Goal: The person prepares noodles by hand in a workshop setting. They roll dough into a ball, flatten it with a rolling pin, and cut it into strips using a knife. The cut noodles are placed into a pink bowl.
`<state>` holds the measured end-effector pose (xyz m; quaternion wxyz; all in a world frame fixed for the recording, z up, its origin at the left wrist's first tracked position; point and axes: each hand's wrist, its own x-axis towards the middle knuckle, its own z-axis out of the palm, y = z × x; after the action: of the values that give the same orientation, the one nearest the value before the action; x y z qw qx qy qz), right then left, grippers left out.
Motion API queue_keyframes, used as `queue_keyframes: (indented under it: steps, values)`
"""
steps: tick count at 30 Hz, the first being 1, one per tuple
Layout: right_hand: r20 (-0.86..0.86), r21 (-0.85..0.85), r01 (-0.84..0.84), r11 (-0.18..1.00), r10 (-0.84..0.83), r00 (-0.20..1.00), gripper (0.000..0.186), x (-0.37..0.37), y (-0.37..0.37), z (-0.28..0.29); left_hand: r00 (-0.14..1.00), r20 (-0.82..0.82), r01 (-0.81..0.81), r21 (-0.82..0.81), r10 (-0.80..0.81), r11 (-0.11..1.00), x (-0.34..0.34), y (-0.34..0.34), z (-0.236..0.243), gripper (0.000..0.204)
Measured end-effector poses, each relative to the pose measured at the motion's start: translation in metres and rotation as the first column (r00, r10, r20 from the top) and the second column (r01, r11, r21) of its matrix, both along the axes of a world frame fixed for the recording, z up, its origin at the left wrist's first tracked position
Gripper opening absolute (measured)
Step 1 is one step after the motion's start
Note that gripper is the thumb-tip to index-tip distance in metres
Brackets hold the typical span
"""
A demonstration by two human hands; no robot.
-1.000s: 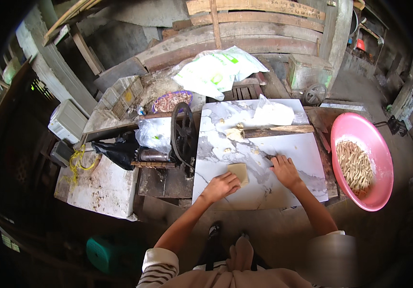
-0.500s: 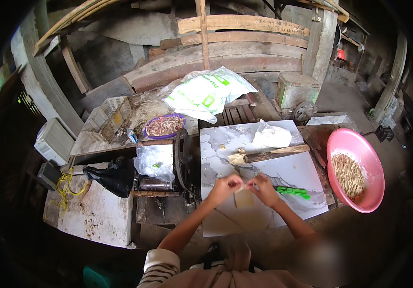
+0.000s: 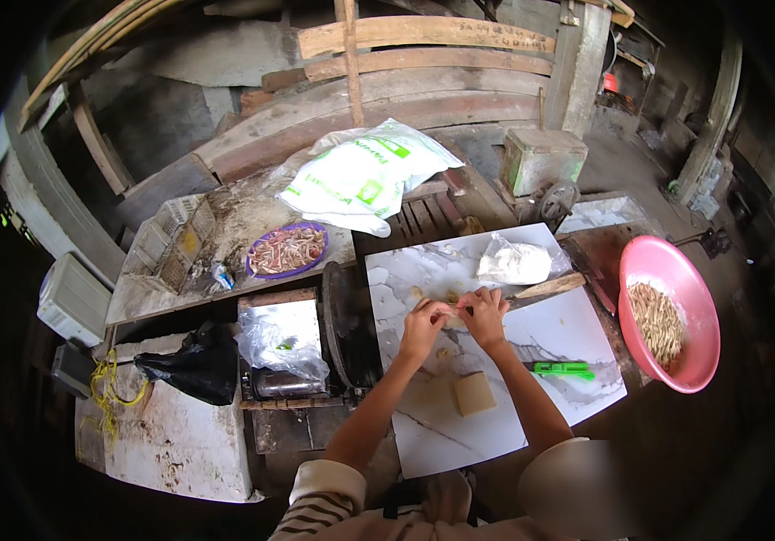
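Observation:
My left hand [image 3: 425, 321] and my right hand [image 3: 486, 316] are close together over the marble-patterned board [image 3: 545, 338]. Fingers of both are pinched on something small that I cannot make out. Behind them, a wooden stick [image 3: 545, 287] lies partly hidden by my right hand. A tan, square-faced block [image 3: 475, 394] rests on the board nearer to me, apart from both hands. To its right is a green utility knife [image 3: 564, 370]. Pale crumpled scraps [image 3: 445, 354] lie beside my left wrist. A clear bag of white powder [image 3: 515, 262] stands at the back.
A pink basin [image 3: 714, 316] of pale strips stands at right. At left are a purple-rimmed plate [image 3: 248, 263] of pinkish strips, a machine with a dark wheel [image 3: 344, 325], a black bag [image 3: 196, 368] and a plastic crate [image 3: 171, 242]. A white-and-green sack [image 3: 365, 180] lies behind.
Both hands have moved from the top edge of the tan block to farther back on the board, by the stick's end. The block now lies uncovered. The view has shifted slightly.

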<state>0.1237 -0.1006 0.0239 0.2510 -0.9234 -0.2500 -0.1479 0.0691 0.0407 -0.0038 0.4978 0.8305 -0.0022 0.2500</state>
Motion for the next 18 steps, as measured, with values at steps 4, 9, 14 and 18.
queue_keyframes:
  steps: [4,9,14,18]
  values:
    - [0.067,0.253,-0.088,0.963,0.074,0.995,0.016,-0.014,-0.039,0.011,0.999,0.034,-0.038,0.072,0.036,0.997,-0.018,0.001,0.007,0.033]
    - [-0.024,0.090,-0.044,0.995,0.046,0.999,0.032,-0.055,-0.160,0.011,0.999,0.024,-0.049,0.104,0.046,0.993,-0.068,-0.004,0.019,0.047]
    - [-0.031,-0.089,-0.024,0.996,0.022,0.999,0.047,-0.083,-0.189,0.002,0.982,0.026,0.173,0.243,-0.184,0.954,-0.093,-0.029,0.015,0.062]
    - [-0.031,-0.125,0.020,0.992,-0.024,0.999,0.040,-0.097,-0.185,-0.004,0.960,-0.047,0.280,0.231,-0.277,0.932,-0.105,-0.052,0.013,0.066]
